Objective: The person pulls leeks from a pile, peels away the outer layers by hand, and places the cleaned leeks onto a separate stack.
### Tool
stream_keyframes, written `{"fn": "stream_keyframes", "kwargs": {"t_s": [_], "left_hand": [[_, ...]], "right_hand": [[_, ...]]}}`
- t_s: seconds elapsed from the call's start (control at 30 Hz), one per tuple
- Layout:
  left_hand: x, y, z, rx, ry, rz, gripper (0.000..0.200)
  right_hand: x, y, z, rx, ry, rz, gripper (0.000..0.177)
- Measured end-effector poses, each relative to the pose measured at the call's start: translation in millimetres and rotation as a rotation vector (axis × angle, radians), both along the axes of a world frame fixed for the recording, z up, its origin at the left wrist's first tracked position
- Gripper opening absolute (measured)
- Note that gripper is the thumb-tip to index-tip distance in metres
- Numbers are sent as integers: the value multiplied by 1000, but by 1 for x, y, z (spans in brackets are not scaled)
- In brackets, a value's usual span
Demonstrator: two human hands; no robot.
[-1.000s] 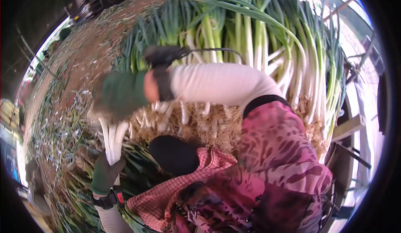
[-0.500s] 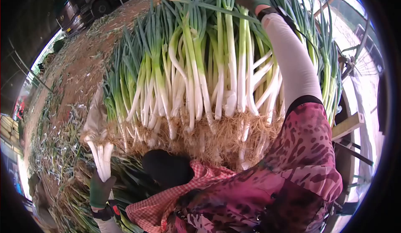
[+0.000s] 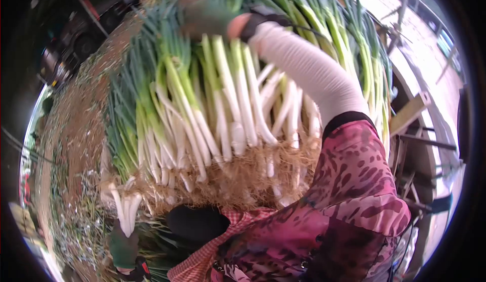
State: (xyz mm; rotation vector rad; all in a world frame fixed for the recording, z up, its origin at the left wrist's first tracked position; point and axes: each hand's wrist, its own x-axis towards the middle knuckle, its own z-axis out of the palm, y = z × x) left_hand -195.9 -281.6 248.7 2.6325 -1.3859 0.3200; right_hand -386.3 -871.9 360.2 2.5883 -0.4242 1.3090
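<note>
A wide heap of long green onions (image 3: 234,92) spreads before me, leaves at the far side, white stems and tangled brown roots (image 3: 233,178) toward me. At lower left my left hand (image 3: 124,246), in a green glove, is closed around a small bunch of green onions (image 3: 127,210) with its root ends pointing up and away. My right hand (image 3: 206,18), also gloved, reaches over the green leaves at the top of the heap. Motion blur smears its fingers, and I cannot tell whether they grip any leaves.
My dark-trousered knee (image 3: 197,227) and a red checked cloth (image 3: 245,215) lie close below the roots. More onion leaves (image 3: 162,246) are beside the knee. Leaf scraps litter the ground (image 3: 76,145) at left, with a vehicle behind. A wooden beam (image 3: 409,112) juts out at right.
My right hand has swept left across the leaves. The view has shifted, and my left hand sits lower in it, still holding the small bunch.
</note>
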Motion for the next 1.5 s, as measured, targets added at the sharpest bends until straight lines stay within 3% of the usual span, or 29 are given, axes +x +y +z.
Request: {"fn": "stream_keyframes", "kwargs": {"t_s": [0.03,0.07,0.13,0.17,0.2,0.23,0.27,0.33,0.4,0.43,0.5,0.53,0.57,0.6,0.67,0.73,0.77,0.83,0.87,0.9,0.93,0.97,1.0,1.1,1.17,1.2,1.27,1.5], "left_hand": [[-4,-17,5,-25,52,-64,61],[-9,-36,13,23,255,-85,59],[-32,-79,42,114,648,-99,55],[-37,-89,44,120,732,-175,50],[-35,-92,38,153,620,-304,50],[-31,-91,29,185,507,-422,49],[-30,-88,24,216,395,-536,49],[-33,-88,23,147,487,-376,45],[-27,-78,18,93,452,-205,45],[-42,-84,31,-25,315,-271,46],[-69,-93,75,-144,463,-119,53],[-60,-82,69,-290,119,-165,60],[-64,-83,78,-497,20,-223,63],[-69,-76,90,-574,-27,-212,63],[-77,-61,108,-729,-114,-189,62],[-72,-46,105,-775,-132,-165,58],[-69,-39,102,-795,-139,-155,56],[-47,-29,82,-756,-75,-111,54],[-37,-27,71,-737,-43,-92,53],[-33,-28,62,-743,-15,-77,50],[-25,-26,51,-731,26,-99,49],[-12,-23,38,-722,67,-122,48],[-6,-21,29,-710,107,-144,48],[-3,-16,2,-672,255,-104,46],[0,-12,-17,-671,337,-90,45],[3,-10,-26,-641,340,-84,44],[11,0,-41,-586,339,-62,43],[23,17,-70,-549,398,4,36]], "right_hand": [[25,56,-11,-73,-44,373,73],[39,116,-25,-10,3,724,86],[51,222,-69,-157,163,873,100],[54,262,-96,-258,125,892,98],[48,293,-103,-411,234,776,90],[59,318,-120,-379,173,687,87],[71,323,-137,-353,314,671,85],[66,332,-132,-301,598,629,81],[54,318,-115,-338,325,692,56],[62,315,-109,-327,244,705,43],[68,295,-91,-331,71,734,28],[69,278,-70,-353,-22,757,24],[58,254,-47,-413,-92,765,19],[26,242,-15,-387,31,561,21],[-16,228,65,64,562,18,26],[-77,170,87,210,157,103,36],[-99,143,96,284,81,61,42],[-175,170,123,48,-85,-284,66],[-196,164,124,152,-151,-416,60],[-217,149,121,103,-185,-548,57],[-241,136,114,111,-172,-664,54],[-283,79,95,-13,36,-777,47],[-303,74,74,185,-60,-735,62],[-364,50,-22,506,138,-1072,60],[-452,-15,-153,648,520,-1116,47],[-491,-38,-234,659,207,-1176,47],[-507,-18,-273,956,48,-1109,45],[-479,18,-212,920,121,-1184,41]]}}
